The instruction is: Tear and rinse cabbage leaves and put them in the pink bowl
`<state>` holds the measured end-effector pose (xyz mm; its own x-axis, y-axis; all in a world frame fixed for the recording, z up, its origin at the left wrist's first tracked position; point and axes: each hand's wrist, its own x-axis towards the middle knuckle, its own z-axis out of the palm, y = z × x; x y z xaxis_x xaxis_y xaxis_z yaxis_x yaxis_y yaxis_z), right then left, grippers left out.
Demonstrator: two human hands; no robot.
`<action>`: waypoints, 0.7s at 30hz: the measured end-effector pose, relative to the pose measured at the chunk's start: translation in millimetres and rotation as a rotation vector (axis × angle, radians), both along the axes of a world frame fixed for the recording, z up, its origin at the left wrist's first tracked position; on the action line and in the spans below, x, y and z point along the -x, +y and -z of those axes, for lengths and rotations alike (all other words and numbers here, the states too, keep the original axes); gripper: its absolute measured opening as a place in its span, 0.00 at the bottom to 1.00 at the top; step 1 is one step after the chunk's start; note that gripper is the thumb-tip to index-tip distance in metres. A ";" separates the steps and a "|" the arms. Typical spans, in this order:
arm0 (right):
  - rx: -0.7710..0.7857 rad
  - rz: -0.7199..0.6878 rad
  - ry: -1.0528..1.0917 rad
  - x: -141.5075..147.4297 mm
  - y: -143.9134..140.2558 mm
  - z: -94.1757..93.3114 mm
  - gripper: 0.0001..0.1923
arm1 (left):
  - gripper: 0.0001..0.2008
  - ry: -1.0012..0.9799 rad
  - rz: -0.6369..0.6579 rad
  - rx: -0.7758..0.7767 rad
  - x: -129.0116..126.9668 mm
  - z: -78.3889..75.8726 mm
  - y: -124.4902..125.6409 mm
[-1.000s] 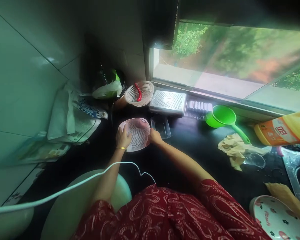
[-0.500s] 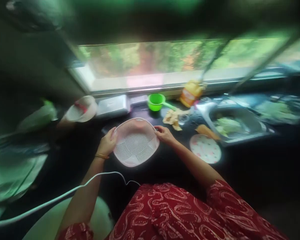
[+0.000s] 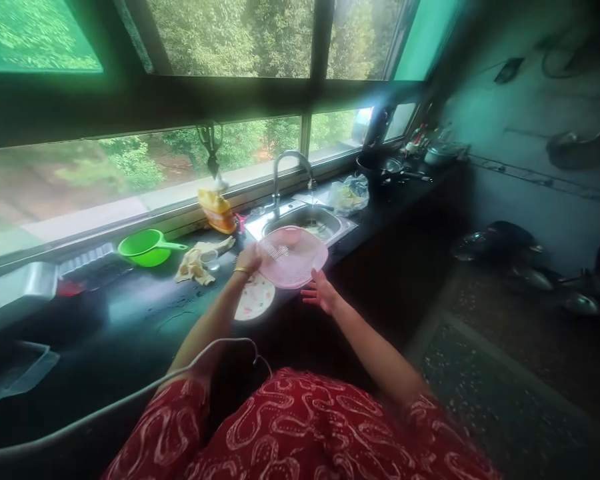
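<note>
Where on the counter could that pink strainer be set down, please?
Bare black counter lies left of the floral plate, below the green ladle. By the sink it is crowded: rag, yellow bottle, plate. Left hand holds the pink strainer.

One view only, head-worn camera, looks forward and down along both arms. Faces dark counter (image 3: 130,313) running under window (image 3: 130,180), sink (image 3: 303,223) and tap (image 3: 290,167) in mid-distance, floor (image 3: 505,373) at right. Wide lens bends window frame, edges blurred and green-tinted. Red patterned garment (image 3: 300,433) fills near bottom, close to lens. Left hand (image 3: 249,259) and right hand (image 3: 320,293) sit near centre at arm's reach. No second view, nothing shared.
</note>
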<state>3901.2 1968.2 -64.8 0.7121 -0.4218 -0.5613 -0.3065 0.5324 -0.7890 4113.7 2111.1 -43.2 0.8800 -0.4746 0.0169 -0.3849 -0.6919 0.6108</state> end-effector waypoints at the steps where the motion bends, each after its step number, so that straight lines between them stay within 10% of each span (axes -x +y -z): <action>1: 0.002 0.033 -0.001 3.0 -19.5 -0.1 0.42 | 0.14 0.054 -0.018 -0.014 6.9 1.9 -28.7; 6: 0.057 0.107 -0.014 -11.2 -108.0 2.6 0.36 | 0.19 0.190 -0.091 0.112 13.3 17.2 -130.1; 13: 0.114 0.054 0.037 -111.8 -223.9 24.0 0.26 | 0.22 0.241 -0.179 0.197 -51.2 58.9 -222.7; 21: 0.207 -0.138 -0.002 -219.2 -291.0 45.0 0.46 | 0.30 -0.058 -0.007 -0.017 -113.8 114.1 -317.2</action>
